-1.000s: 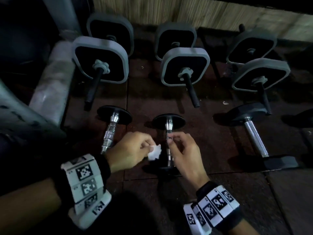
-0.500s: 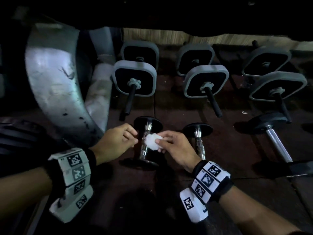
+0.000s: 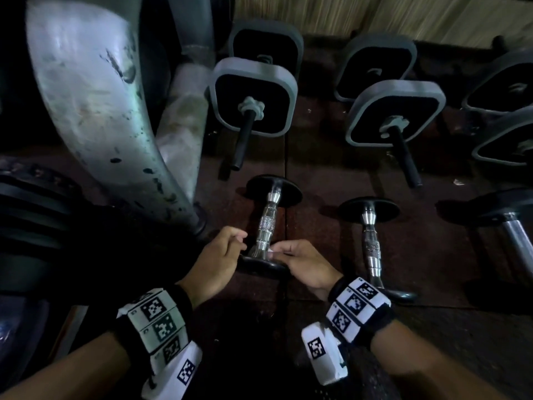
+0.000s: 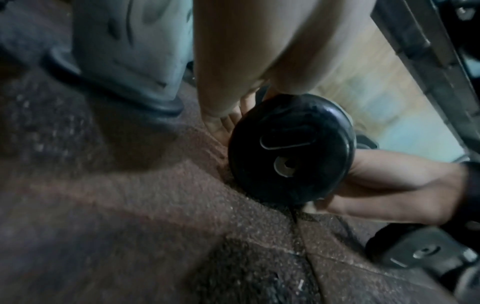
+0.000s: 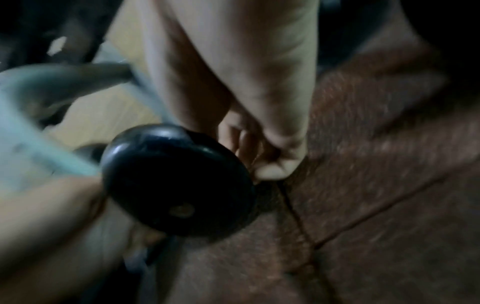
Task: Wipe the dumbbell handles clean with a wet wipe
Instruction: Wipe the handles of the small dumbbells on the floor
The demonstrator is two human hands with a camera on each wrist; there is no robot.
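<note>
At the far left of the head view stands a scuffed grey machine leg [image 3: 95, 111], its foot on the dark rubber floor tiles [image 3: 331, 255]. Just right of it the left hand [image 3: 219, 261] sits with fingers loosely curled beside the near end of the small chrome dumbbell [image 3: 266, 226]; whether it touches the handle or holds anything I cannot tell, since the black end plate [image 4: 291, 150] hides the fingertips in the left wrist view. On the other side of the same handle, the right hand [image 3: 305, 267] pinches a sliver of white, probably the wet wipe [image 3: 271, 250], against the chrome just above the near plate. Further right lies a second chrome dumbbell [image 3: 370, 243], untouched, then a larger one at the frame edge. Square-plated dumbbells [image 3: 253, 96] line the back.

The dumbbell rests on round plates, so a sideways rub could roll it toward the machine leg if the left hand is not bracing it. The wipe is bunched very small; it may snag on the knurled middle and slip from the pinch.
</note>
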